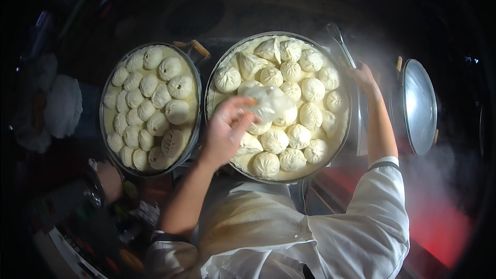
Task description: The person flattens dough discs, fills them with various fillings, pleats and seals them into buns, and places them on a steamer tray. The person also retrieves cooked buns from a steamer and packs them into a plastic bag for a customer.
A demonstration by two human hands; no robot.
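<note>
My left hand grips a translucent plastic bag, blurred, above the middle of a large round steamer tray. Pleated steamed buns fill much of this tray, with a few folded, pointed ones among them. The bag hides some buns, and I cannot tell whether it has anything inside. Past the tray's right rim, my right hand is closed around metal tongs. Their tips point away from me, up and to the left, and hold nothing that I can see.
A second round steamer with smaller buns stands close on the left, a wooden handle at its far side. To the right is a round metal lid. Steam drifts around my right arm. White plastic bags hang at far left.
</note>
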